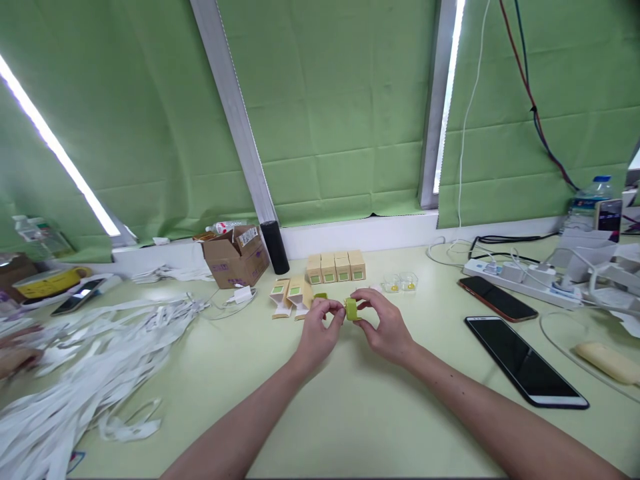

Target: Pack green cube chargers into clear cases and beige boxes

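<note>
A small yellow-green item (351, 309) is held upright between the fingertips of my right hand (386, 327). At its left side, my left hand (320, 331) has thumb and forefinger pinched together; what they hold is too small to make out. Just behind my left hand lies a second green piece (321, 295), partly hidden. Two opened kraft cartons (299, 293) stand to the left of it. Several closed kraft boxes (342, 267) form a row farther back. Clear plastic cups (400, 283) with something yellow inside sit behind my right hand.
White strips (115, 360) cover the left side, where another person's hand (20, 360) shows. A cardboard box (235, 259) and black cylinder (275, 247) stand at the back. Phones (525, 360) and a power strip (520, 279) lie at right.
</note>
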Demonstrator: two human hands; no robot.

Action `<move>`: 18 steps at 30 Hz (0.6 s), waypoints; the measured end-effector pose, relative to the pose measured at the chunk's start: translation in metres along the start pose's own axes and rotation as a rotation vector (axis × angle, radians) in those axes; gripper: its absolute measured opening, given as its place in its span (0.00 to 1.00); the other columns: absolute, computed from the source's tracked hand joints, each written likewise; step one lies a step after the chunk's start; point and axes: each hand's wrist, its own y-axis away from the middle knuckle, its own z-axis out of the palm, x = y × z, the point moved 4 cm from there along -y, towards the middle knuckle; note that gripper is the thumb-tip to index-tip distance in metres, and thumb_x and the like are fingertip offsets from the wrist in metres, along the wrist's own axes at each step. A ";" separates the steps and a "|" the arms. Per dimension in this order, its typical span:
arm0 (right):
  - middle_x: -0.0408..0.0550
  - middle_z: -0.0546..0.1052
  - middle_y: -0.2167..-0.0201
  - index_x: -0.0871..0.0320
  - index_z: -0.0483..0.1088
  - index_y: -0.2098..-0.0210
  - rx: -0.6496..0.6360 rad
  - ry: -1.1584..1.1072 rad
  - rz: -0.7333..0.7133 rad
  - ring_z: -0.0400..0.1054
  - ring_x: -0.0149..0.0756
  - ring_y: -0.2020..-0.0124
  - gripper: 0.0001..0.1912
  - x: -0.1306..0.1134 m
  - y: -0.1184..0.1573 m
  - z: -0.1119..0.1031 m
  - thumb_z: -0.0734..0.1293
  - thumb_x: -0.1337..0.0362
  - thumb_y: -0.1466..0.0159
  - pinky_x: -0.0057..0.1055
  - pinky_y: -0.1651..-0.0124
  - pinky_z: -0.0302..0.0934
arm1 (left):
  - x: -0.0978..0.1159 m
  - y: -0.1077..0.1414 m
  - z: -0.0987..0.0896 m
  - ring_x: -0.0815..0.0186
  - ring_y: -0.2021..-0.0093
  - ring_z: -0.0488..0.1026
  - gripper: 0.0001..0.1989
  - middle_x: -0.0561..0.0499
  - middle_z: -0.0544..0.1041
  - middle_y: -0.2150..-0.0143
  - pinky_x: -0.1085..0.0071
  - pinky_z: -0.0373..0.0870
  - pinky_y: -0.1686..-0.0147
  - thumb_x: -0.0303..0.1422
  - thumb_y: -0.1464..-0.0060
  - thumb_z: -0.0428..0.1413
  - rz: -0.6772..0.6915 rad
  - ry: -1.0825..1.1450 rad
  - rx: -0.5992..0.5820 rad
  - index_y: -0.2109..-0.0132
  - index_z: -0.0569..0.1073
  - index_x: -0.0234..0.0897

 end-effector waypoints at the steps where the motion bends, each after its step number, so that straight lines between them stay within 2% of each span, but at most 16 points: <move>1: 0.53 0.77 0.48 0.50 0.67 0.42 -0.003 0.003 -0.001 0.73 0.45 0.50 0.26 0.000 0.000 0.000 0.66 0.76 0.38 0.47 0.53 0.78 | 0.000 0.000 0.000 0.61 0.61 0.73 0.08 0.48 0.78 0.64 0.65 0.66 0.61 0.36 0.37 0.57 0.000 0.000 0.000 0.63 0.77 0.39; 18: 0.53 0.77 0.48 0.50 0.68 0.42 -0.005 0.022 -0.009 0.74 0.46 0.50 0.25 0.000 0.000 0.001 0.66 0.74 0.36 0.48 0.53 0.78 | 0.003 -0.001 -0.002 0.61 0.62 0.72 0.08 0.48 0.77 0.66 0.65 0.66 0.61 0.35 0.38 0.56 -0.027 0.021 -0.005 0.66 0.75 0.39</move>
